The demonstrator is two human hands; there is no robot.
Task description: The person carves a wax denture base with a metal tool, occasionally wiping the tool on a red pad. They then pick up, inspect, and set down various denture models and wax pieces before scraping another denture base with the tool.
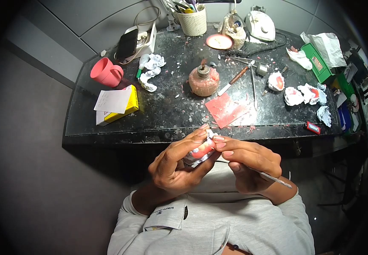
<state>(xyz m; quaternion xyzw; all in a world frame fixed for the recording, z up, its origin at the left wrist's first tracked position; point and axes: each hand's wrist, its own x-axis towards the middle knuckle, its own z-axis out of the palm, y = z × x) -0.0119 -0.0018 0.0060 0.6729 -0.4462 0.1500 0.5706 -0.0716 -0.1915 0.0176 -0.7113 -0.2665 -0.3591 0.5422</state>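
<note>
Close to my body, just off the table's front edge, my left hand [176, 165] is closed around a plaster dental model [201, 150] with pink wax and tooth-like pieces on it. My right hand [254, 163] pinches at the model's upper right side with its thumb and forefingers. A slim metal carving tool [279, 180] lies across the right palm, its end sticking out to the lower right. My fingers cover much of the model. Just beyond the hands, a pink wax sheet [225, 111] lies on the table.
Behind the sheet are a spirit lamp [204, 81] and a wax knife [234, 80]. Plaster models [294, 96] and a red lighter box [313, 127] lie right. A pink mug [107, 72], yellow box [131, 102] and plaster pieces [149, 80] stand left. A pen basket [192, 24] is at the back.
</note>
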